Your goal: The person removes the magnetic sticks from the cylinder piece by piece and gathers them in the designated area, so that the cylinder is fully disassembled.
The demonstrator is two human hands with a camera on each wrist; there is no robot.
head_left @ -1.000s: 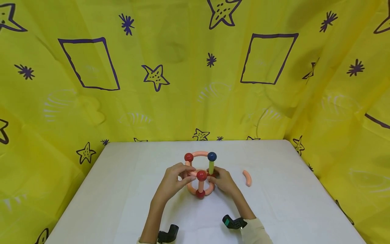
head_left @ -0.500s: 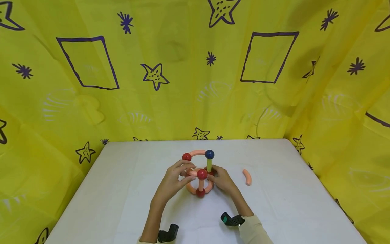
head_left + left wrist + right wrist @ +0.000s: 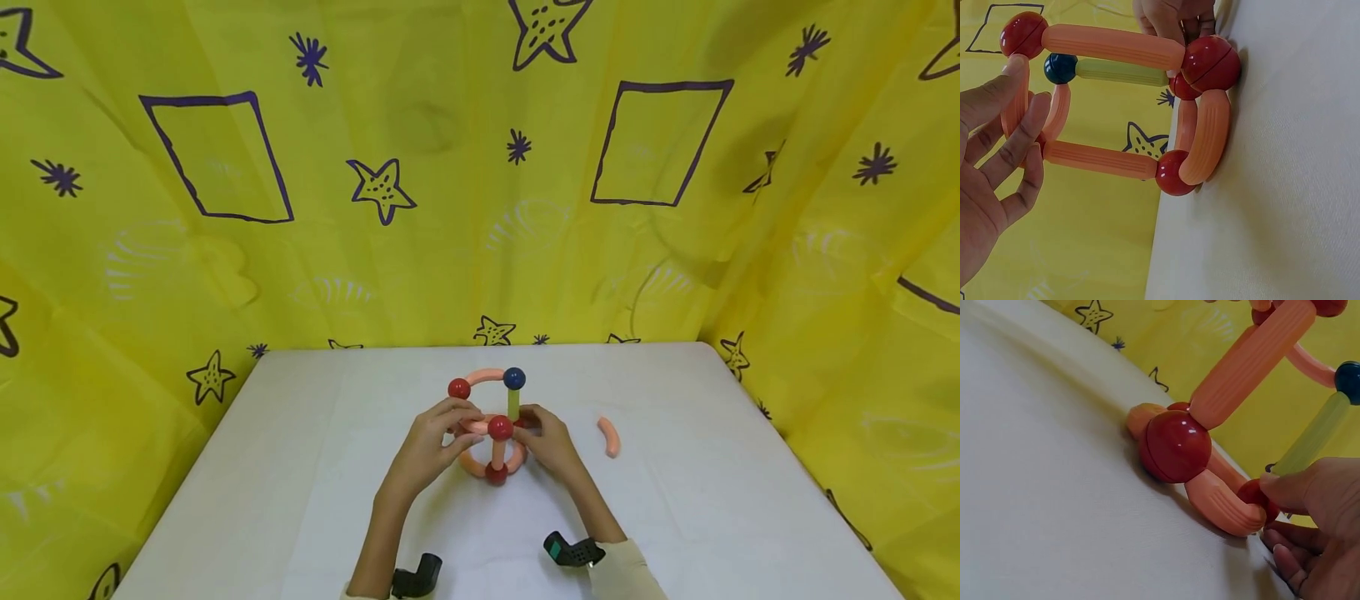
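Note:
A frame of magnetic sticks and balls stands on the table, with curved orange sticks joining red balls at its base. Upright sticks rise from these, one of them yellow-green [image 3: 1313, 434] under a blue ball [image 3: 513, 378]. My left hand [image 3: 427, 446] pinches an upper curved orange stick [image 3: 1015, 103], close to the top front red ball [image 3: 500, 428]. Low on the right side, my right hand [image 3: 551, 443] grips a base red ball [image 3: 1255, 497] between thumb and fingers. Another upper curved stick [image 3: 486, 376] links the back red ball [image 3: 459, 388] to the blue one.
A loose curved orange stick [image 3: 610, 437] lies on the white table [image 3: 712, 500], to the right of the right hand. Yellow patterned cloth [image 3: 450, 267] hangs behind the table and along both sides.
The frame has turned slightly: its blue ball and back red ball have shifted a little left, its front red ball slightly right. Both hands keep their holds.

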